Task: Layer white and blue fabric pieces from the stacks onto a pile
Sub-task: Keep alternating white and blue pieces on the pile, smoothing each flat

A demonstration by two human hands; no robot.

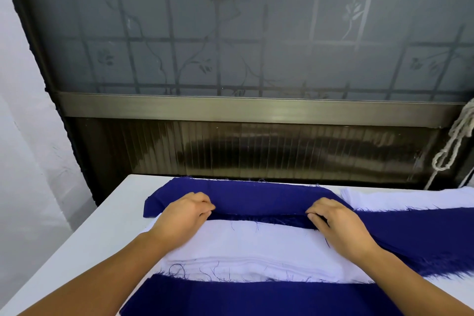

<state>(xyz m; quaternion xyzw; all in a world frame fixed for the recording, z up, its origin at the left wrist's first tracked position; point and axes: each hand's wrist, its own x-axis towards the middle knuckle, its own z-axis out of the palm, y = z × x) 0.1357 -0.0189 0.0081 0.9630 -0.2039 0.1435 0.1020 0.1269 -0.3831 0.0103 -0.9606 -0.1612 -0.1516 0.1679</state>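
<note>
Nearest the camera: blue fabric sheet (256,297) spread across the bottom edge, frayed top edge touching the white pile (256,246) behind it. White pile sits mid-desk, several layers showing at its near edge, loose blue threads on it. Blue fabric piece (256,197) lies across the pile's far part, its near edge folded or rolled. Left hand (184,215) grips that edge at the left, fingers (205,209) curled and pinching the cloth. Right hand (336,223) does the same at the right, fingers (314,214) curled onto the edge. Both forearms rest over the white pile. Blue stack (423,236) just right of the pile, frayed near edge. White stack (410,199) behind it, far right. White desk (102,226) carries everything. Frosted patterned window (243,33) behind; knotted rope (454,143) hangs at far right.
</note>
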